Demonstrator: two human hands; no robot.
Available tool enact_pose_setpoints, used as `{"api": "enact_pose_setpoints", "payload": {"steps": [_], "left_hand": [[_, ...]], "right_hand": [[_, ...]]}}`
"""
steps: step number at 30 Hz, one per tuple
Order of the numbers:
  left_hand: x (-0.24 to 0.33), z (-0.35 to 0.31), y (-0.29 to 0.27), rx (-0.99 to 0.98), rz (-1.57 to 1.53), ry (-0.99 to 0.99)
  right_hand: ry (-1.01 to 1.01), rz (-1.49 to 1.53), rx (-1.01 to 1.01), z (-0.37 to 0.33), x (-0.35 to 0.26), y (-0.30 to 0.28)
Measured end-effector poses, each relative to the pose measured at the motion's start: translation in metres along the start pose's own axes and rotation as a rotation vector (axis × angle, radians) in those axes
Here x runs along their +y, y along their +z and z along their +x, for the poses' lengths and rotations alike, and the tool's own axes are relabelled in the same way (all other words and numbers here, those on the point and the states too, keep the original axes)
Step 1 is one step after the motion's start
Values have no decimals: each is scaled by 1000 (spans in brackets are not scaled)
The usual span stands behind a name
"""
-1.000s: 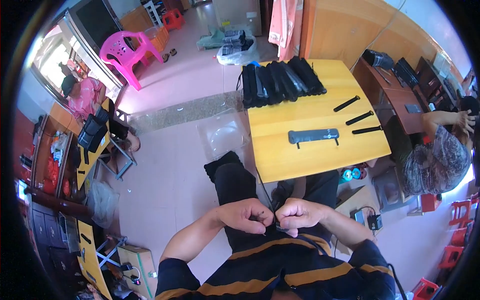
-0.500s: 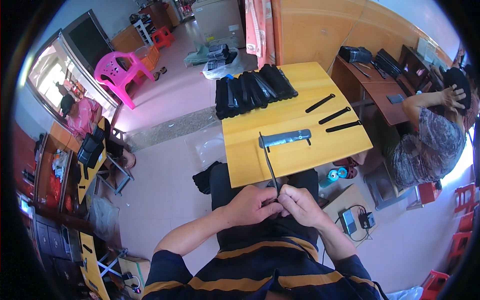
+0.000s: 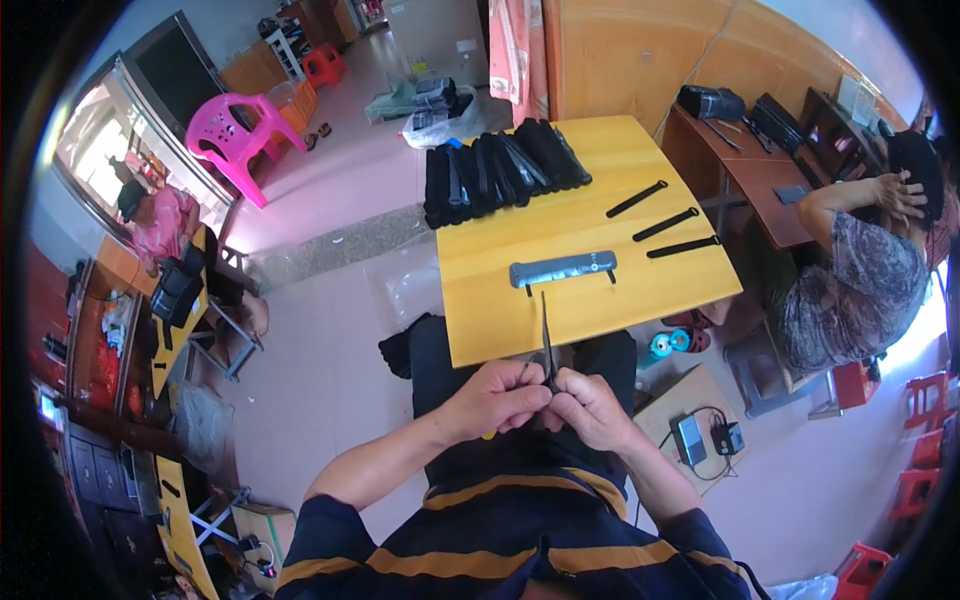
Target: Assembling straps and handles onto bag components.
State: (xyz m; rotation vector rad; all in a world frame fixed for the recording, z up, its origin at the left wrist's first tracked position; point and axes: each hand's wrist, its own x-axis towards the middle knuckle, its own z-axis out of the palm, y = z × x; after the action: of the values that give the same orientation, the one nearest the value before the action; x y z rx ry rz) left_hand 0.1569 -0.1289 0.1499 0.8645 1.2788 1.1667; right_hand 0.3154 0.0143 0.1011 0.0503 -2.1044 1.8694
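Note:
My left hand (image 3: 503, 398) and my right hand (image 3: 592, 408) meet just beyond my lap, close to the table's near edge. Both sets of fingers pinch a thin black strap (image 3: 547, 335), whose free end points up and away over the tabletop. Its lower part is hidden between the fingers. Beyond the hands lies a long dark grey pouch (image 3: 563, 270), with two short black strap ends poking out on its near side. To the right, three black straps (image 3: 637, 198) with loop ends are laid out side by side.
On the far left of the yellow table (image 3: 480, 335) sits a row of black and grey pouches (image 3: 500, 175). A seated person (image 3: 860, 270) is at the right, another (image 3: 165, 225) at the left. A pink chair (image 3: 240, 140) stands beyond. A small box with devices (image 3: 690, 440) lies low right.
The strap's free end has swung right and now stands more upright and looks shorter. Both hands stay together at nearly the same place. The view has shifted slightly.

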Motion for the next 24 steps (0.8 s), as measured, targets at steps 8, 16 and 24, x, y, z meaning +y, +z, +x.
{"api": "enact_pose_setpoints", "payload": {"steps": [8,16,24], "left_hand": [[23,-9,-86,-545,581,82],[29,-157,-241,35,287,-318],[18,-147,-243,353,115,-173]], "right_hand": [[-19,152,-459,-9,2,-39],[213,456,495,-156,47,-190],[136,475,519,-200,30,-206]]}}
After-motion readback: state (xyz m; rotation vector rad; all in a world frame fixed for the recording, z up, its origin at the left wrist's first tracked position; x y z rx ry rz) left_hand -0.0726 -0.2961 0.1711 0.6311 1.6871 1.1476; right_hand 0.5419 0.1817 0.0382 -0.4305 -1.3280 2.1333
